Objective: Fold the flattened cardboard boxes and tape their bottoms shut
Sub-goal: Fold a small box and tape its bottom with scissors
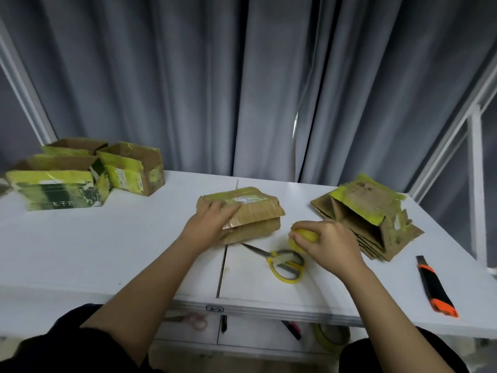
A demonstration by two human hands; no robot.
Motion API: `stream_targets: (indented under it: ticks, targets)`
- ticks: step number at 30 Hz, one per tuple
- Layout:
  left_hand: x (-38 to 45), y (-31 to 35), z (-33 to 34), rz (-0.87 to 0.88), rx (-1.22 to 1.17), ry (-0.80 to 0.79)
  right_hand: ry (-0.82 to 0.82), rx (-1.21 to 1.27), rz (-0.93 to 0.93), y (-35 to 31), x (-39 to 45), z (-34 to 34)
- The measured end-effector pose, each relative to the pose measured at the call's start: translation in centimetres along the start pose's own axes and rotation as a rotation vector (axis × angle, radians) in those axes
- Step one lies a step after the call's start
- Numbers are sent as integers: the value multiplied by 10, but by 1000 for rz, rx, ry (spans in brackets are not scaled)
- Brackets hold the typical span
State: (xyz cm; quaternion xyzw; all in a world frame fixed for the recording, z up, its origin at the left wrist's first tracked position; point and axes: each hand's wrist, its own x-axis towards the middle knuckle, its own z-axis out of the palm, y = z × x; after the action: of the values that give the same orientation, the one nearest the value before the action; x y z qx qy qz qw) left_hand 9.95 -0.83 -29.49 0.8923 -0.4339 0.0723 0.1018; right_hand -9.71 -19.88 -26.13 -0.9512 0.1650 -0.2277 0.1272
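Cardboard, brown and creased, is making up the box [242, 214] lying near the middle of the table [107, 251], its flaps folded over and a strip of yellow-green tape with a white label running along its far top edge. The left hand [208, 224] is pressing down on the box's left end, fingers laid out fairly straight over the top flap. The right hand [326, 242] is curling its fingers round a yellow tape roll [302, 236], holding it just right of the box, low over the table. Scissors [279, 261] with yellow handles are lying between the two hands, near the front edge, blades pointing toward the box. A stack [368, 220] of flattened boxes, patched with the same tape, is sitting toward the right edge, one piece on top standing partly open. Three folded boxes [80, 173] are standing with open tops at the far left corner. A black and orange knife [434, 286] is lying at the front right corner.
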Motion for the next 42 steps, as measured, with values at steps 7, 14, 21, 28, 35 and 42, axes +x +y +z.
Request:
stream_targets:
  ticks: [7,14,21,28,35,42]
  targets:
    - [-9,-11,-79,-27,-177,-73,-7,124,61,-35,15,-23]
    - [-13,-41,-76,-142,-381,-154,-159,118,68,-56,32,-42]
    - [-9,-58,-49,-202,-464,-83,-198,271,100,-64,63,-35]
    - [-5,-67,-33,-209,-744,-49,-206,335,82,-72,100,-45]
    - [10,-73,-32,-193,-903,14,-230,353,64,-84,146,-52]
    - [27,-80,-30,-193,-950,60,-282,295,44,-93,176,-50]
